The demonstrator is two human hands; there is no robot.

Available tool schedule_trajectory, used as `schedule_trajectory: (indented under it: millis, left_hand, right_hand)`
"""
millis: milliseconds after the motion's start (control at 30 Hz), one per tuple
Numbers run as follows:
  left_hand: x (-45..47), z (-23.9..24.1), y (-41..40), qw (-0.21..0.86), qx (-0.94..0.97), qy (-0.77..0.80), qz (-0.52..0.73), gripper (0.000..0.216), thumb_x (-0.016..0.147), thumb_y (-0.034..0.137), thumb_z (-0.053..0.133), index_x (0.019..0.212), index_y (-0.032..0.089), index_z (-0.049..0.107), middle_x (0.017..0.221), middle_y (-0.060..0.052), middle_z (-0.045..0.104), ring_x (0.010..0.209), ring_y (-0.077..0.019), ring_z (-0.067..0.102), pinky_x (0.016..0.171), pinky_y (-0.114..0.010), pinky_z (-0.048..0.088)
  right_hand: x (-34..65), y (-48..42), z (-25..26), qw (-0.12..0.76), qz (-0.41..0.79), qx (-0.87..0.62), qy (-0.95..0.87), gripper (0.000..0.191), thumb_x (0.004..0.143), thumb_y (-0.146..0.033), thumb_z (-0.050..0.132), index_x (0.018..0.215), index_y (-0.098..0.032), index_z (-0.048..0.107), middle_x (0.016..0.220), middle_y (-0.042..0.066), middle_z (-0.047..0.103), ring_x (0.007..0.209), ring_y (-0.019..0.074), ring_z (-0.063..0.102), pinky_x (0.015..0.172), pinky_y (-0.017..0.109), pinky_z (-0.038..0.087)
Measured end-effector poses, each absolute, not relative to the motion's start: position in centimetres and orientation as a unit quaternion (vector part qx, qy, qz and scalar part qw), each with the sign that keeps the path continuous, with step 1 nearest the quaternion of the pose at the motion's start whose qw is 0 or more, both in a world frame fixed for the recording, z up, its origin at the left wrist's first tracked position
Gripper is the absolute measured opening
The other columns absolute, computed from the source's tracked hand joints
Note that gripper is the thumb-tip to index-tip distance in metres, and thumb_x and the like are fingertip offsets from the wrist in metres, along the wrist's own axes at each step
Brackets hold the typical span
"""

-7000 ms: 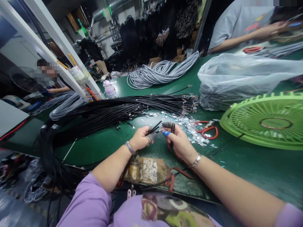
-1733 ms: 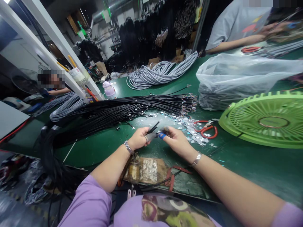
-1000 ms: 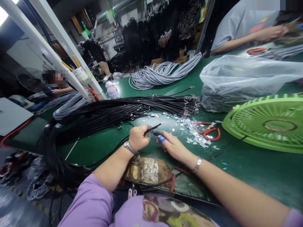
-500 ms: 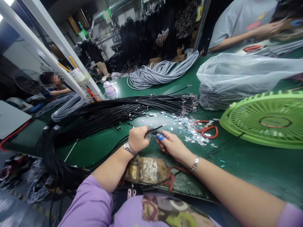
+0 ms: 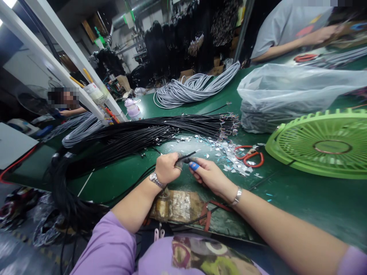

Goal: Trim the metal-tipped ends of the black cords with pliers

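Pinching a thin black cable end (image 5: 187, 155) in the curled left hand (image 5: 168, 168); meeting it with the right hand (image 5: 208, 175) above the green surface (image 5: 123, 179), unable to tell that grip behind bunched fingers.

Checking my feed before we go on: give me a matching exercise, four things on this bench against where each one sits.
Things
1. thin black wire
2. red-handled scissors
3. round green plastic fan grille
4. coil of grey cable

Places
a. far side of the green table, beyond the black wire bundle
b. pinched in the left hand
c. right side, in front of the clear plastic bag
d. among the silvery scraps, left of the grille

Pairs: 1-b, 2-d, 3-c, 4-a
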State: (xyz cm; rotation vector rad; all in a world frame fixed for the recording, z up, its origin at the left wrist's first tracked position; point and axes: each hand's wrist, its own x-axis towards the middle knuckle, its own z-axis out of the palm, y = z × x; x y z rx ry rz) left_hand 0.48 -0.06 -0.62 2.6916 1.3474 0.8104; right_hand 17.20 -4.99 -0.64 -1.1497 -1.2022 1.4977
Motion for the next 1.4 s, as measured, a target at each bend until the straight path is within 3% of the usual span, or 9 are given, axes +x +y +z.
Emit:
schedule_trajectory:
  millis: [267, 467, 633, 800, 1067, 1233, 1400]
  left_hand:
    - [0.7, -0.5, 0.2, 0.110, 0.834, 0.432, 0.326, 0.009, 0.079, 0.025, 0.052, 0.076, 0.019, 0.058, 0.065, -0.002, 0.058, 0.060, -0.0143, 0.052, 0.061, -0.025, 0.042]
    - [1.0, 0.2, 0.5, 0.278, 0.787, 0.439, 0.331, 0.025, 0.081, 0.041, 0.056, 0.071, 0.017, 0.058, 0.059, 0.001, 0.054, 0.057, -0.0113, 0.046, 0.056, -0.024, 0.036]
    - [1.1, 0.5, 0.8, 0.463, 0.706, 0.424, 0.328, 0.045, 0.071, 0.060, 0.063, 0.067, 0.016, 0.054, 0.049, 0.006, 0.042, 0.048, -0.0072, 0.036, 0.048, -0.021, 0.029]
    - [1.2, 1.1, 0.7, 0.579, 0.622, 0.442, 0.287, 0.052, 0.060, 0.065, 0.069, 0.067, 0.016, 0.050, 0.043, 0.009, 0.036, 0.036, -0.0031, 0.026, 0.038, -0.019, 0.018]
    - [0.9, 1.1, 1.0, 0.627, 0.604, 0.427, 0.245, 0.050, 0.056, 0.059, 0.074, 0.070, 0.013, 0.057, 0.043, 0.009, 0.037, 0.035, -0.0028, 0.025, 0.036, -0.019, 0.015]
    - [1.3, 0.8, 0.8, 0.586, 0.673, 0.385, 0.235, 0.047, 0.055, 0.053, 0.077, 0.068, 0.010, 0.062, 0.055, 0.004, 0.049, 0.053, -0.0063, 0.041, 0.052, -0.021, 0.032]
    - [1.1, 0.0, 1.0, 0.546, 0.723, 0.370, 0.206, 0.042, 0.062, 0.050, 0.074, 0.070, 0.010, 0.064, 0.061, 0.003, 0.052, 0.060, -0.0084, 0.043, 0.059, -0.022, 0.037]
  right_hand:
    - [17.5, -4.7, -0.7, 0.452, 0.584, -0.461, -0.492, 0.036, 0.074, -0.055, 0.058, 0.063, -0.022, 0.049, 0.046, -0.008, 0.038, 0.040, 0.0073, 0.032, 0.037, 0.022, 0.024]
    - [17.6, -4.6, -1.0, 0.449, 0.565, -0.458, -0.519, 0.039, 0.075, -0.056, 0.057, 0.061, -0.021, 0.049, 0.045, -0.007, 0.036, 0.040, 0.0069, 0.029, 0.038, 0.022, 0.023]
    - [17.8, -4.4, -1.5, 0.433, 0.551, -0.465, -0.541, 0.035, 0.075, -0.053, 0.058, 0.062, -0.021, 0.051, 0.048, -0.006, 0.039, 0.042, 0.0074, 0.031, 0.040, 0.023, 0.026]
    - [17.9, -4.3, -1.8, 0.428, 0.529, -0.466, -0.565, 0.029, 0.077, -0.047, 0.056, 0.063, -0.021, 0.055, 0.049, -0.005, 0.040, 0.043, 0.0085, 0.031, 0.042, 0.024, 0.025]
    - [19.3, -3.4, -0.7, 0.453, 0.537, -0.454, -0.549, 0.035, 0.066, -0.050, 0.068, 0.078, -0.018, 0.064, 0.056, -0.003, 0.052, 0.052, 0.0111, 0.044, 0.049, 0.025, 0.036]
    - [19.7, -2.9, -1.2, 0.478, 0.532, -0.461, -0.526, 0.035, 0.062, -0.044, 0.073, 0.083, -0.018, 0.063, 0.062, -0.001, 0.060, 0.058, 0.0136, 0.053, 0.053, 0.026, 0.042]
    - [19.5, -2.7, -1.9, 0.446, 0.531, -0.444, -0.568, 0.026, 0.063, -0.038, 0.070, 0.078, -0.020, 0.059, 0.071, 0.000, 0.064, 0.065, 0.0150, 0.057, 0.063, 0.029, 0.046]
